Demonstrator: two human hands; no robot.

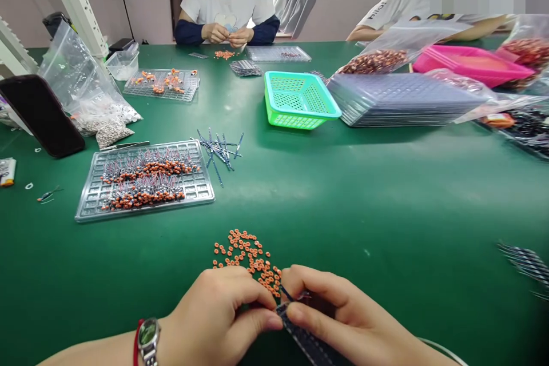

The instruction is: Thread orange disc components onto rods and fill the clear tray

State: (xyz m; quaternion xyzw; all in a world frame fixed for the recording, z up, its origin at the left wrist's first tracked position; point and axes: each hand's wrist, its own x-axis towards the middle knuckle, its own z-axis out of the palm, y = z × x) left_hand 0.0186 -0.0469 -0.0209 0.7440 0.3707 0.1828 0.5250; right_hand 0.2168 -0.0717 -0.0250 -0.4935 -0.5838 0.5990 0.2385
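My right hand is closed around a dark flat strip of small parts, which slants down toward the bottom edge. A thin dark piece with a hint of red shows between its fingers. My left hand, with a watch and a red band on the wrist, pinches thumb and index finger together at the strip's upper end. Whatever lies between those fingertips is too small to make out. Just beyond both hands, small orange ring-shaped pieces are scattered on the green table.
A clear tray holds rows of wired orange-tipped parts. Beside it lie loose dark strips. Farther back stand a green basket, stacked clear trays and a phone. Two people sit across the table. More dark strips lie at right.
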